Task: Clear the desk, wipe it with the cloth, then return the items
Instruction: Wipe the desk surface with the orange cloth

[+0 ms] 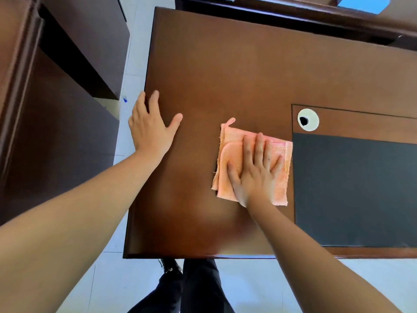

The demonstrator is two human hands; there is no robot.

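Note:
A folded pink-orange cloth (230,159) lies flat on the brown wooden desk (225,71), just left of a dark inset pad (354,188). My right hand (255,170) presses down on the cloth with straight, spread fingers. At the desk's left edge my left hand (151,127) rests flat on the wood, fingers straight and reaching over the edge. No loose items lie on the visible desk top.
A white cable grommet (308,119) sits in the desk above the pad. Dark wooden furniture (56,109) stands to the left across a strip of light tiled floor (126,64). Another desk with a blue object (365,4) lies beyond the far edge.

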